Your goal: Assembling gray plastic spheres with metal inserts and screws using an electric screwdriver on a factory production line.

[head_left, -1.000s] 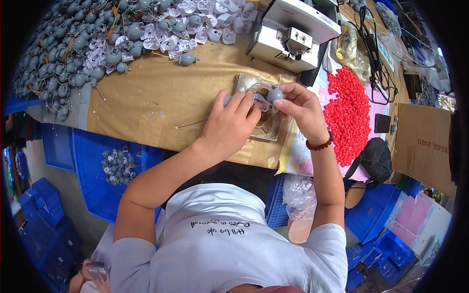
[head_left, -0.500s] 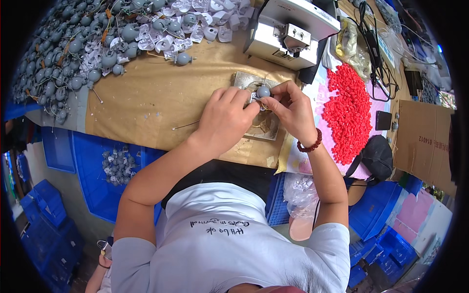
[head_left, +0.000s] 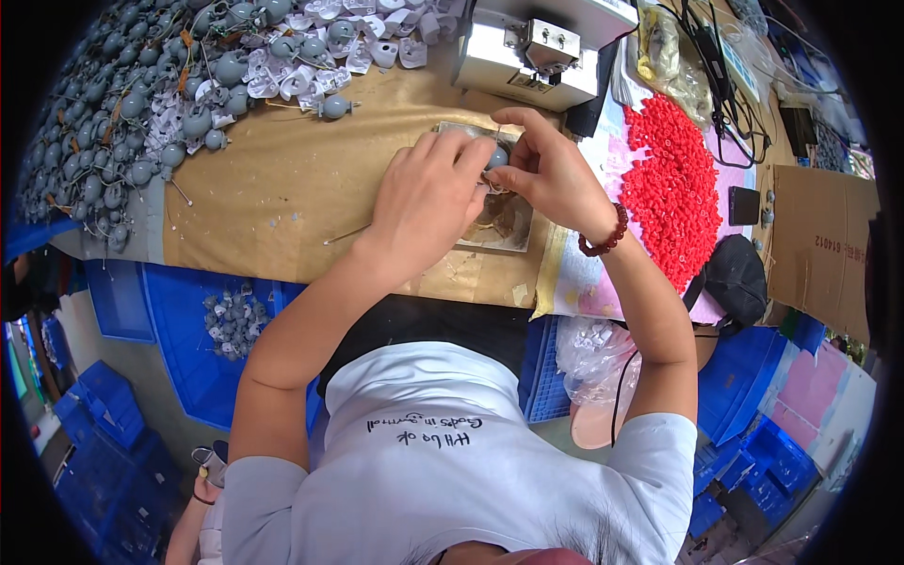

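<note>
Over a square metal plate [head_left: 513, 235], a small part with a round grey ball [head_left: 497, 156] and a thin wire sits between my two hands. My left hand [head_left: 424, 193] is closed on it from the left; its fingertips are partly hidden behind the hand's back. My right hand [head_left: 551, 179], with a dark red bead bracelet [head_left: 605, 235] at the wrist, holds the part from the right. The right thumb presses beside the ball, and the index finger curls over above it by the thin wire. Whatever lies under the fingers is hidden.
Many grey ball parts [head_left: 122, 104] and white plastic pieces [head_left: 381, 52] lie heaped at the far left. A white machine [head_left: 527, 56] stands behind the plate. Right of it are red small pieces [head_left: 664, 179], a black cap [head_left: 734, 278] and a cardboard box [head_left: 819, 250]. Blue bins [head_left: 179, 377] sit below.
My right index finger has lifted and now arches over the ball near the wire. Both hands stay at the plate, and the left now covers more of the part. The whole view has shifted slightly.
</note>
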{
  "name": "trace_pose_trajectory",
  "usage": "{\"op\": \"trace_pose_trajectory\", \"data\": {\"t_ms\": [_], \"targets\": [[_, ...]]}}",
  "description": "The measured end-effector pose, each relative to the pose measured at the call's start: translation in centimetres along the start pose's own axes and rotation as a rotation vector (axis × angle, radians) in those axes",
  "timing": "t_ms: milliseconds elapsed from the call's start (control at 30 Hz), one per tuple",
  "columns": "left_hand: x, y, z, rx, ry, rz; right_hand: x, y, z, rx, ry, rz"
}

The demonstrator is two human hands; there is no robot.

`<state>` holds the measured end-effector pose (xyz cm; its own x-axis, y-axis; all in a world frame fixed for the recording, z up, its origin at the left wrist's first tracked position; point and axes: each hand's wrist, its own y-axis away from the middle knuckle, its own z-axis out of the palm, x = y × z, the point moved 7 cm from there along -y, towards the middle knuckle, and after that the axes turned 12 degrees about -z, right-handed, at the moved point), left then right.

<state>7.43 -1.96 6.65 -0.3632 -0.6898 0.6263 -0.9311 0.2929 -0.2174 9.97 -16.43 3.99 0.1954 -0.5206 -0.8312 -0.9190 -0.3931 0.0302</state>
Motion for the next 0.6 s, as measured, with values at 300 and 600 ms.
{"op": "trace_pose_trajectory", "data": {"t_ms": [300, 600], "targets": [[0.3, -0.7, 1.3, -0.102, -0.146, 0.037, 4.6, 0.1, -11.5, 0.742, 0.249, -0.266], [0.1, -0.6, 1.4, -0.044, -0.103, 0.041, 10.1, -4.1, -12.4, 0.811, -0.089, 0.004]]}}
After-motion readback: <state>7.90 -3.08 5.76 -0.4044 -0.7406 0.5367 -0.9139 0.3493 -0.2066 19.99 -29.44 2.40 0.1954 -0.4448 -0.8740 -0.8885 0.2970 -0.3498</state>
